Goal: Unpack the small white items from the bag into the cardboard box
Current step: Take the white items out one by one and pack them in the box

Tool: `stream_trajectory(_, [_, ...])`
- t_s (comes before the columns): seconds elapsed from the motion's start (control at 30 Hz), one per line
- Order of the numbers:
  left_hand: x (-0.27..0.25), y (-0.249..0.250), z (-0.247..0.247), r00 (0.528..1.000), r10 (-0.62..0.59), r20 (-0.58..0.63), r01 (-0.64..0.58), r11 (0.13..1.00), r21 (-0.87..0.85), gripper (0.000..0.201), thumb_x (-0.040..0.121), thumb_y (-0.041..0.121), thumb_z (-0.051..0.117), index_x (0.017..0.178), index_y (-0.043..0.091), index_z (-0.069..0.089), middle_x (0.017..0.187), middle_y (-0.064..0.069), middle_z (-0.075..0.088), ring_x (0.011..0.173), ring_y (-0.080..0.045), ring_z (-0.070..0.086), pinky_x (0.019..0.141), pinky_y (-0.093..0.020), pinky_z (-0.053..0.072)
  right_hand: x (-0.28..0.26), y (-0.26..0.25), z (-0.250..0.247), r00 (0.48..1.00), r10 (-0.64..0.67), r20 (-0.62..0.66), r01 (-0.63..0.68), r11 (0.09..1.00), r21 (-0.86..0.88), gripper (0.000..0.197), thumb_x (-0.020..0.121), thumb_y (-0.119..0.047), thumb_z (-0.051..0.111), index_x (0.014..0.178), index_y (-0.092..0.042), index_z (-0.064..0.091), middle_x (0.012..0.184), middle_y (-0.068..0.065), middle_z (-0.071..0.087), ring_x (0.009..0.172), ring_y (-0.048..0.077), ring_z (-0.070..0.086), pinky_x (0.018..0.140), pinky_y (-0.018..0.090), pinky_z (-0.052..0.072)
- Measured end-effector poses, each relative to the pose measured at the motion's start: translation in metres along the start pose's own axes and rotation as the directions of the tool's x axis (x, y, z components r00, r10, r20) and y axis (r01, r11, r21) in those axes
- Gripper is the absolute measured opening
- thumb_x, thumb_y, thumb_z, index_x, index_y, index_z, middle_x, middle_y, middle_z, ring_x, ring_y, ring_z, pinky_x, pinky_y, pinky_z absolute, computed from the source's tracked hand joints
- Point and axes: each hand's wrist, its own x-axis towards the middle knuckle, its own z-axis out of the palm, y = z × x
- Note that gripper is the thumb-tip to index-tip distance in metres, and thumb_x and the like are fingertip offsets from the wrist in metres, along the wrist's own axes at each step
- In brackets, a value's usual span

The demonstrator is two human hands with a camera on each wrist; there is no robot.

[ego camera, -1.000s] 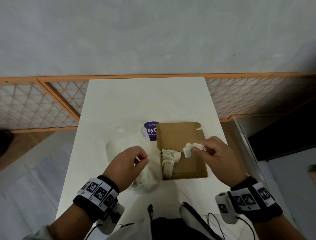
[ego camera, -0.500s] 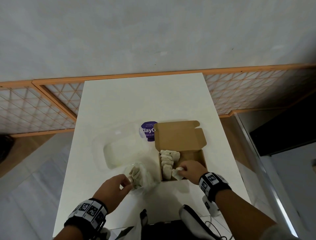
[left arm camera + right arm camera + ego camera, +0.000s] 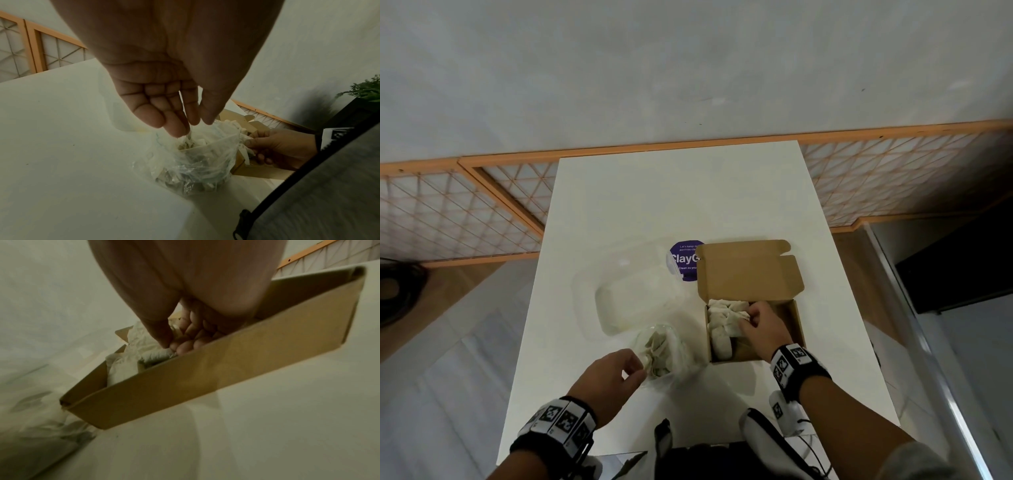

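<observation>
Head view: on the white bench (image 3: 674,192), the left hand (image 3: 613,373) pinches the rim of the clear plastic bag (image 3: 664,353); the right hand (image 3: 763,329) is inside the cardboard box (image 3: 796,318), its grip pinching a small white item (image 3: 736,318).

Left wrist view: fingertips (image 3: 176,129) pinch the bag's film; white items remain inside.

Right wrist view: thumb and fingers (image 3: 185,345) are closed on an item among those already in the box.
</observation>
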Motion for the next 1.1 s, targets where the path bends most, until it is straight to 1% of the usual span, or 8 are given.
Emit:
stream_trajectory(0.27, [0.010, 0.000, 0.003, 0.997, 0.038, -0.074, -0.033, 0.997, 0.063, 0.005, 0.097, 0.040, 0.062, 0.093, 0.037, 0.062, 0.092, 0.014, 0.066, 0.083, -0.001, 0.061, 0.080, -0.024, 0.052, -0.024, 0.000, -0.015, 0.996, -0.007, -0.092, 0.021, 0.989, 0.146, 0.045, 0.095, -0.029, 0.071, 0.135, -0.025, 0.052, 0.112, -0.012, 0.068, 0.102, 0.007, 0.067, 0.089, 0.033, 0.058])
stream_trajectory(0.4, [0.024, 0.010, 0.015, 0.990, 0.136, -0.028, -0.124, 0.958, 0.259, 0.026, 0.102, 0.042, 0.051, 0.126, 0.034, 0.059, 0.115, 0.011, 0.063, 0.101, -0.011, 0.064, 0.087, -0.029, 0.053, -0.052, -0.012, -0.019, 0.993, -0.102, -0.051, 0.105, 0.992, 0.063, 0.021, 0.101, -0.030, 0.065, 0.121, -0.027, 0.059, 0.110, -0.012, 0.069, 0.099, 0.005, 0.066, 0.081, 0.022, 0.054])
stream_trajectory(0.5, [0.038, 0.022, 0.025, 0.979, 0.197, 0.053, -0.201, 0.892, 0.404, 0.053, 0.102, 0.047, 0.048, 0.151, 0.029, 0.039, 0.131, 0.002, 0.061, 0.114, -0.023, 0.064, 0.091, -0.034, 0.052, -0.073, -0.032, -0.012, 0.976, -0.213, 0.048, 0.214, 0.977, -0.020, 0.002, 0.102, -0.029, 0.064, 0.104, -0.029, 0.064, 0.096, -0.013, 0.069, 0.089, 0.006, 0.067, 0.078, 0.021, 0.057])
stream_trajectory(0.6, [0.048, 0.028, 0.032, 0.982, 0.157, 0.103, -0.187, 0.856, 0.481, 0.050, 0.097, 0.045, 0.057, 0.142, 0.025, 0.053, 0.143, 0.000, 0.057, 0.121, -0.026, 0.062, 0.098, -0.037, 0.052, -0.084, -0.055, 0.004, 0.924, -0.338, 0.179, 0.360, 0.927, -0.110, 0.005, 0.101, -0.029, 0.062, 0.104, -0.028, 0.067, 0.096, -0.015, 0.068, 0.086, 0.002, 0.064, 0.077, 0.018, 0.054])
stream_trajectory(0.7, [0.051, 0.026, 0.033, 0.982, 0.138, 0.126, -0.182, 0.852, 0.492, 0.032, 0.094, 0.037, 0.061, 0.125, 0.029, 0.067, 0.136, 0.000, 0.061, 0.117, -0.028, 0.063, 0.097, -0.039, 0.053, -0.086, -0.072, 0.021, 0.875, -0.405, 0.266, 0.451, 0.881, -0.143, 0.010, 0.100, -0.032, 0.062, 0.106, -0.027, 0.068, 0.098, -0.011, 0.067, 0.086, 0.004, 0.063, 0.078, 0.024, 0.056])
stream_trajectory(0.83, [0.049, 0.023, 0.024, 0.989, 0.095, 0.110, -0.122, 0.954, 0.275, 0.020, 0.093, 0.034, 0.060, 0.109, 0.028, 0.071, 0.113, 0.000, 0.066, 0.107, -0.025, 0.066, 0.090, -0.034, 0.053, -0.085, -0.090, 0.031, 0.851, -0.432, 0.298, 0.497, 0.846, -0.191, 0.016, 0.101, -0.034, 0.060, 0.112, -0.025, 0.067, 0.105, -0.011, 0.065, 0.081, 0.000, 0.057, 0.074, 0.016, 0.048])
stream_trajectory(0.97, [0.033, 0.016, 0.005, 0.992, 0.101, 0.072, -0.101, 0.995, -0.012, 0.016, 0.095, 0.037, 0.066, 0.106, 0.028, 0.073, 0.104, 0.006, 0.070, 0.093, -0.016, 0.065, 0.085, -0.029, 0.050, -0.086, -0.105, 0.036, 0.841, -0.420, 0.341, 0.496, 0.850, -0.176, 0.031, 0.100, -0.028, 0.061, 0.131, -0.027, 0.062, 0.128, -0.010, 0.061, 0.083, -0.004, 0.055, 0.089, 0.025, 0.053])
stream_trajectory(1.1, [0.016, 0.006, -0.012, 0.993, 0.053, 0.105, -0.001, 0.896, -0.444, 0.006, 0.094, 0.024, 0.071, 0.098, 0.018, 0.072, 0.091, -0.003, 0.078, 0.084, -0.028, 0.072, 0.082, -0.038, 0.057, -0.088, -0.116, 0.042, 0.815, -0.396, 0.423, 0.479, 0.871, -0.109, 0.053, 0.096, -0.012, 0.056, 0.147, -0.028, 0.052, 0.141, -0.008, 0.057, 0.075, -0.008, 0.054, 0.076, 0.008, 0.043])
